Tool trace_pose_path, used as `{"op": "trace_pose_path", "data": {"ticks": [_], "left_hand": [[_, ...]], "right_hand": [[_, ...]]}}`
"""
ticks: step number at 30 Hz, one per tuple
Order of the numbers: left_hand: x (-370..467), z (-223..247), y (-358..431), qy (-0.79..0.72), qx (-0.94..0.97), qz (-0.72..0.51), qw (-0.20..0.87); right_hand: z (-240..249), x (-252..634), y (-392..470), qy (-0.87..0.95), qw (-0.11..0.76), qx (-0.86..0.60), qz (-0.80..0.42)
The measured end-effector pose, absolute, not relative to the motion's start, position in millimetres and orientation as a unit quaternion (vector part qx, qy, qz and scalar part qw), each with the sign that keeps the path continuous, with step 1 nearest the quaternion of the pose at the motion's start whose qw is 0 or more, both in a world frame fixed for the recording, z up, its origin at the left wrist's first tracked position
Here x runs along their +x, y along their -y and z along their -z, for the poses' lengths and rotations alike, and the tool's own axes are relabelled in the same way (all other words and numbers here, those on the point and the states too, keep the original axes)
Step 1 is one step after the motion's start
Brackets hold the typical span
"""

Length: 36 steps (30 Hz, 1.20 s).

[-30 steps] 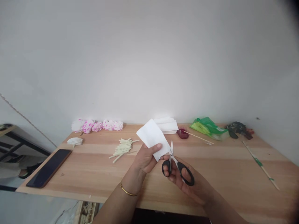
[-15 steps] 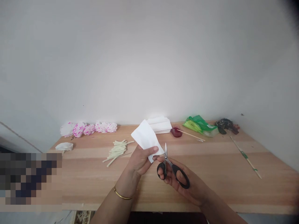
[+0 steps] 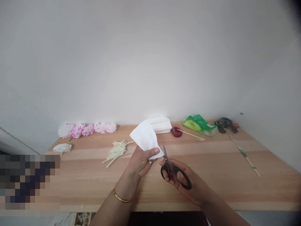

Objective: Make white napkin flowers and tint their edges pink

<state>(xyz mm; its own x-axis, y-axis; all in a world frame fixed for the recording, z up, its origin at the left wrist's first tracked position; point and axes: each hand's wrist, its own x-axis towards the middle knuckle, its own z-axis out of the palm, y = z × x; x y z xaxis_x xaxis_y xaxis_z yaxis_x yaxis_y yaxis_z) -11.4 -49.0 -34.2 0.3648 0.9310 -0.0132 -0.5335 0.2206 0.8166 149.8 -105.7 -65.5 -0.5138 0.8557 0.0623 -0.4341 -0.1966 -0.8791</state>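
Note:
A folded piece of white paper [image 3: 145, 135] is pinched in my left hand [image 3: 143, 160], its thumb lying on top. Its far side fans out wide, and it narrows towards the fingers. My right hand [image 3: 180, 179] holds black-handled scissors [image 3: 174, 169], with fingers through both loops. The blades point away from me and stand slightly apart. They are just right of the paper's lower right corner; whether they touch it I cannot tell. Behind the paper lies a stack of white sheets [image 3: 162, 125].
Pale sticks [image 3: 116, 152] lie in a pile left of my hands. Pink-and-white bunches [image 3: 87, 129] and a white bundle [image 3: 62, 147] are farther left. A dark red coil [image 3: 176, 131], a green plastic bag [image 3: 199, 124], a dark heap [image 3: 224, 125] and a green-wrapped stick [image 3: 244, 154] occupy the right.
The scissors' blades have spread a little and no longer overlap the paper as they did. The paper has turned slightly in my left hand. My view has shifted a little.

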Motion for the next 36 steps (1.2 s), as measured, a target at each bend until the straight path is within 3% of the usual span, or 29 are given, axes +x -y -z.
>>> {"op": "trace_pose_path", "data": {"ticks": [16, 22, 36], "left_hand": [[-7.5, 30.7, 50.4, -0.308, 0.338, -0.522, 0.720], [-8.7, 28.8, 54.0, -0.275, 0.412, -0.448, 0.745], [-4.9, 31.9, 54.2, -0.322, 0.341, -0.505, 0.725]], "right_hand": [[68.8, 150.7, 106.3, 0.541, 0.422, -0.290, -0.667], [66.2, 151.4, 106.7, 0.540, 0.409, -0.278, -0.681], [69.9, 152.4, 110.8, 0.507, 0.444, -0.300, -0.675]]}}
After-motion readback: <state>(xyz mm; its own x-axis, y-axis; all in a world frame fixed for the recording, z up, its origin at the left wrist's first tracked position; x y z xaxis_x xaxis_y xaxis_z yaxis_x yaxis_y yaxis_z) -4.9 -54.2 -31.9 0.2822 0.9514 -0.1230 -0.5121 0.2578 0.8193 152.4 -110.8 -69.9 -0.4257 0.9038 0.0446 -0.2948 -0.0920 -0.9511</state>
